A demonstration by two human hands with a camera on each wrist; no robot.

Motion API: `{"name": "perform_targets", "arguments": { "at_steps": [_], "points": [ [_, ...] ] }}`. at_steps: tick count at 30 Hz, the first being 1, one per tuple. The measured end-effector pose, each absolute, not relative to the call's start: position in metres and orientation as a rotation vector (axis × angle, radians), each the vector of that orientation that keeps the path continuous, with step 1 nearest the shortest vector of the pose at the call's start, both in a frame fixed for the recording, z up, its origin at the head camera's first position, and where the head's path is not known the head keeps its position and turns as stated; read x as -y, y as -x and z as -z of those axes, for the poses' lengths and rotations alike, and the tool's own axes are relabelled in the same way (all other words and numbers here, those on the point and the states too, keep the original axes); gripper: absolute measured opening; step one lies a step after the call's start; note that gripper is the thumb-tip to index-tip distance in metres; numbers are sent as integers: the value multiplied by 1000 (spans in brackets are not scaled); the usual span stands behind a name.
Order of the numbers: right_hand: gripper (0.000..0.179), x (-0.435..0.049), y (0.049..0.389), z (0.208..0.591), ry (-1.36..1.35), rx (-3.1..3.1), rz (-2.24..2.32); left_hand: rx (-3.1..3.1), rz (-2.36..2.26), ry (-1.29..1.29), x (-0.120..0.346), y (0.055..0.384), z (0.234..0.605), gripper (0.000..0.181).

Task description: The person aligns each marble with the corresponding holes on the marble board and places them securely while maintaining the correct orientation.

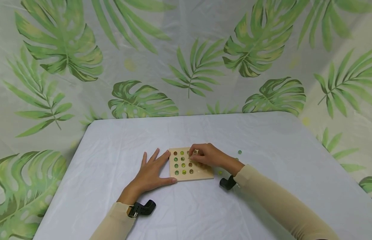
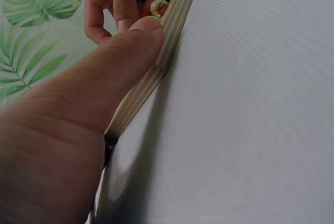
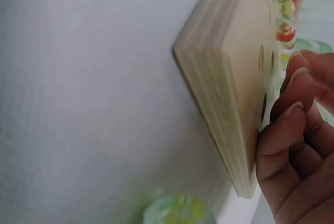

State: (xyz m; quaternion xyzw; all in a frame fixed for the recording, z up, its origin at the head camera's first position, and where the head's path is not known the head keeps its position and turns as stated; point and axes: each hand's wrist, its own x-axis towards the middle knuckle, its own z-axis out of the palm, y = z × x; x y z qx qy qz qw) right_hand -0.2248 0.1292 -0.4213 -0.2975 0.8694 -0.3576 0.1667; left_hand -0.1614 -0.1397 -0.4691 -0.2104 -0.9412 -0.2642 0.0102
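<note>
A square wooden board with round hollows lies on the table, glass marbles in its left columns. My left hand is spread beside it, the index finger at the far left corner and the thumb against the near edge. Over the board's far right part, my right hand has curled fingers and pinches what seems to be a marble at the third column, mostly hidden by the fingertips. The left wrist view shows an amber-streaked marble beyond the thumb. Curled right fingers hover by the board's surface in the right wrist view.
Loose marbles lie on the white-covered table right of the board: a green marble farther back and a yellow-green marble close to the board. A leaf-printed curtain hangs behind the table. Each wrist wears a black camera.
</note>
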Motion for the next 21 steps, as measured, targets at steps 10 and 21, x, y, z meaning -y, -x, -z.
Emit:
{"name": "perform_targets", "arguments": {
  "at_steps": [10, 21],
  "points": [
    [10, -127, 225, 423, 848, -2459, 993, 2939, 828, 658, 140, 161, 469, 105],
    [12, -126, 223, 422, 876, -2478, 981, 2938, 824, 661, 140, 161, 469, 106]
  ]
}}
